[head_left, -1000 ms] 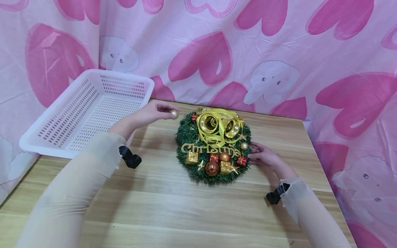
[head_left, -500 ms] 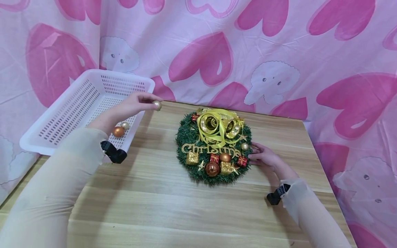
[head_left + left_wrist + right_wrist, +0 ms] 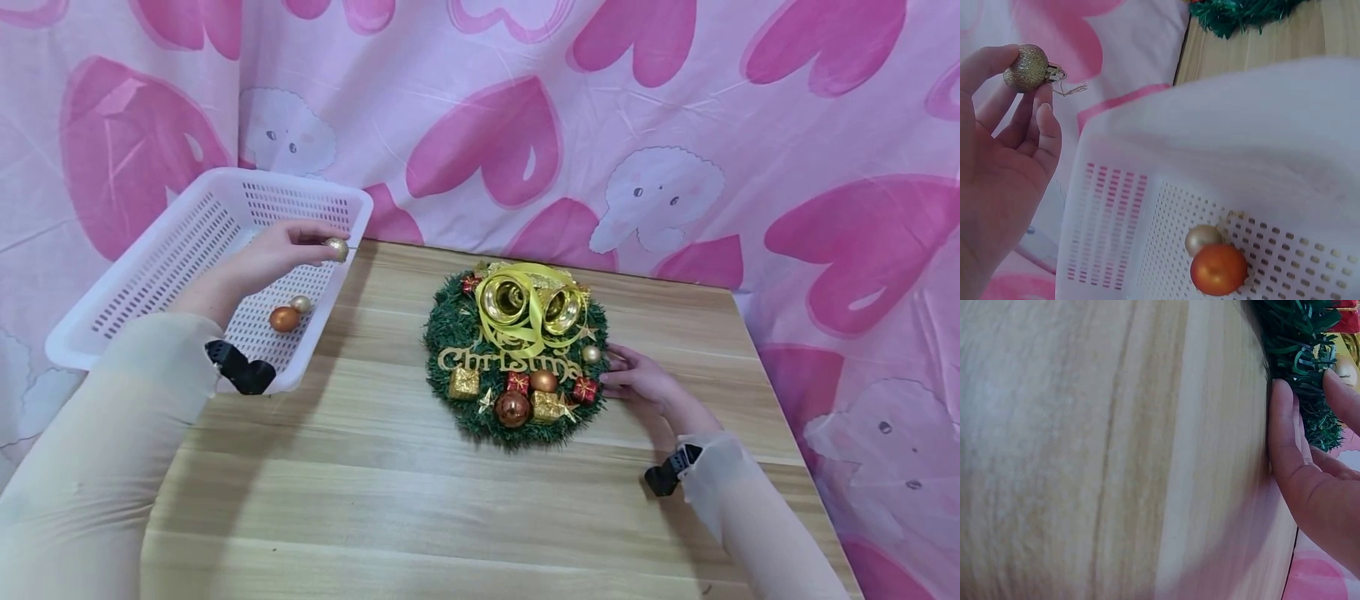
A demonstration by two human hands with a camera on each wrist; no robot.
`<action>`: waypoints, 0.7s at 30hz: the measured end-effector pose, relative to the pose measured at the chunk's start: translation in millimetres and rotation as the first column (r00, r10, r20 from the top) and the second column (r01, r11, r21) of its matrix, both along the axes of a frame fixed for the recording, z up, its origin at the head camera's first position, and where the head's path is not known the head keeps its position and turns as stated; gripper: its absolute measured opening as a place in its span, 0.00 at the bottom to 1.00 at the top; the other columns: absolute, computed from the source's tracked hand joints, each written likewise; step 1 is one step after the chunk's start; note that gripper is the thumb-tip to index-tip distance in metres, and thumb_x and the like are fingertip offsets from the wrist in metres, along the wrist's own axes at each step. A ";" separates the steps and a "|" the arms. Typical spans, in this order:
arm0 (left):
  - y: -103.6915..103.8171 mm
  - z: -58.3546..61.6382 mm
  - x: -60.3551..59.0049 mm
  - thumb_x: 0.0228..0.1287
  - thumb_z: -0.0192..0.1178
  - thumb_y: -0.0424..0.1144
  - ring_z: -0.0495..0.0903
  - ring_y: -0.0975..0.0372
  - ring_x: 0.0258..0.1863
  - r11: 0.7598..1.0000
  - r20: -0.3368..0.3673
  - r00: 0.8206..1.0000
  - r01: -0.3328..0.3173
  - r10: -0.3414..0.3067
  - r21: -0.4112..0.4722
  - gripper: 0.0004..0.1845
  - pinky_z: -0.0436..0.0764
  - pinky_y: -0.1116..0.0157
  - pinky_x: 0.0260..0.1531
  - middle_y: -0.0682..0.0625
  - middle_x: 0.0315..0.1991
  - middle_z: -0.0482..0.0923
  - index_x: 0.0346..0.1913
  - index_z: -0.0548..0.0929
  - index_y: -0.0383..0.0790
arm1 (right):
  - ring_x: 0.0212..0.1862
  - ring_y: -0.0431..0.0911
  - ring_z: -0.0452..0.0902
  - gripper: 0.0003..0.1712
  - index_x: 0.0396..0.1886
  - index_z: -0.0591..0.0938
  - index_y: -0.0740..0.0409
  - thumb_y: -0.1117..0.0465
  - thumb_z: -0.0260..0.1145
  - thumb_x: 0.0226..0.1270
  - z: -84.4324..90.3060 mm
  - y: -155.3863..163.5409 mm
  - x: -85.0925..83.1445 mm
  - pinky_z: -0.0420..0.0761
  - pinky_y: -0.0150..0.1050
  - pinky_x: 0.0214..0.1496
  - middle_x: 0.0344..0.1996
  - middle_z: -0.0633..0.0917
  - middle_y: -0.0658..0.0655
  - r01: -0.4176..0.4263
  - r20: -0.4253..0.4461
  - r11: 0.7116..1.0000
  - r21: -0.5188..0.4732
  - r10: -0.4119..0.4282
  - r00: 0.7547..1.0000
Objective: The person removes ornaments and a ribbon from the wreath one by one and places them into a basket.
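Observation:
In the head view my left hand (image 3: 273,254) is above the right part of a white plastic basket (image 3: 67,343). Its thumb and fingertips pinch a small gold glitter bauble (image 3: 1027,69) with a metallic cap and a thread loop. Inside the basket lie an orange bauble (image 3: 1219,269) and a smaller champagne-coloured bauble (image 3: 1202,239), side by side. A green Christmas wreath (image 3: 450,310) with gold bells, ribbon, gift boxes and baubles lies flat on the table. My right hand (image 3: 645,379) rests against its right edge with fairly straight fingers, as the right wrist view (image 3: 1310,456) also shows.
The wood-grain table (image 3: 420,508) extends around the wreath and toward me. A pink curtain (image 3: 487,125) with hearts hangs behind and at both sides. The basket stands at the table's left back corner.
My left hand has moved left with the gold bauble, from near the wreath to above the basket. The orange and champagne baubles have come into view. My right hand and the wreath stay put.

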State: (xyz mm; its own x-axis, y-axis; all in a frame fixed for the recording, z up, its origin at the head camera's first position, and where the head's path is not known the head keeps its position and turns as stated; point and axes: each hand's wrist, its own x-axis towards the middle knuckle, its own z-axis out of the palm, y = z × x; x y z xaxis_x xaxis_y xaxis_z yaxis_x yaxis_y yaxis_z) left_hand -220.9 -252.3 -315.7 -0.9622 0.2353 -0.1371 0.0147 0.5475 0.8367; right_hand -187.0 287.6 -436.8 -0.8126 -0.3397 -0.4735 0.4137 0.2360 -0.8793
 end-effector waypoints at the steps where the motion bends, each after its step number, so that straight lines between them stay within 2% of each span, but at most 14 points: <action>1: -2.8 -0.5 0.6 0.61 0.59 0.54 0.70 0.66 0.53 1.000 0.002 1.000 -0.009 0.009 -0.014 0.29 0.64 0.50 0.63 0.55 0.57 0.74 0.63 0.73 0.47 | 0.39 0.36 0.79 0.47 0.73 0.36 0.62 0.74 0.54 0.64 0.1 -0.2 0.2 0.82 0.35 0.49 0.42 0.71 0.49 0.003 0.001 1.000 0.005 -0.003 1.000; 5: -14.3 -3.5 1.3 0.61 0.58 0.56 0.69 0.65 0.54 0.999 0.008 0.999 -0.032 0.032 -0.022 0.29 0.64 0.48 0.62 0.52 0.61 0.71 0.63 0.73 0.50 | 0.39 0.36 0.79 0.47 0.73 0.35 0.62 0.74 0.54 0.64 1.2 -0.5 0.8 0.82 0.36 0.50 0.42 0.71 0.50 0.003 0.004 1.000 0.001 -0.003 1.000; 11: -30.7 -6.8 3.7 0.61 0.59 0.54 0.72 0.73 0.46 0.997 -0.009 0.997 -0.073 0.072 -0.025 0.26 0.68 0.55 0.57 0.69 0.46 0.76 0.60 0.75 0.50 | 0.38 0.36 0.78 0.49 0.73 0.35 0.63 0.74 0.56 0.63 2.8 -1.6 1.1 0.82 0.35 0.49 0.39 0.68 0.49 0.013 0.013 1.000 -0.004 -0.013 1.000; 17: -45.0 -11.2 4.9 0.61 0.59 0.55 0.72 0.74 0.43 0.995 0.010 0.996 -0.088 0.089 -0.055 0.27 0.69 0.58 0.55 0.72 0.42 0.74 0.61 0.74 0.48 | 0.38 0.36 0.78 0.48 0.73 0.35 0.63 0.74 0.56 0.64 3.1 -2.0 1.3 0.82 0.35 0.49 0.38 0.68 0.49 0.018 0.010 1.000 0.001 -0.018 1.000; 21: -55.1 -16.5 6.2 0.61 0.59 0.52 0.73 0.75 0.42 0.993 0.008 0.995 -0.101 0.101 -0.056 0.24 0.71 0.66 0.50 0.74 0.39 0.74 0.59 0.75 0.50 | 0.38 0.36 0.79 0.49 0.73 0.35 0.62 0.73 0.56 0.64 4.1 -1.5 1.4 0.82 0.35 0.49 0.38 0.68 0.49 0.016 0.015 1.000 0.012 -0.016 1.000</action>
State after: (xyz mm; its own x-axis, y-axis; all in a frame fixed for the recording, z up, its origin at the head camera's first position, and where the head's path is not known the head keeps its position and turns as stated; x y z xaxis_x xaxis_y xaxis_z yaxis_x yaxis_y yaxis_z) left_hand -214.7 -307.3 -332.1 -0.9792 0.1286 -0.1573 -0.0516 0.5913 0.8048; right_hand -185.6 286.1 -432.6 -0.8108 -0.3208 -0.4896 0.4307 0.2396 -0.8701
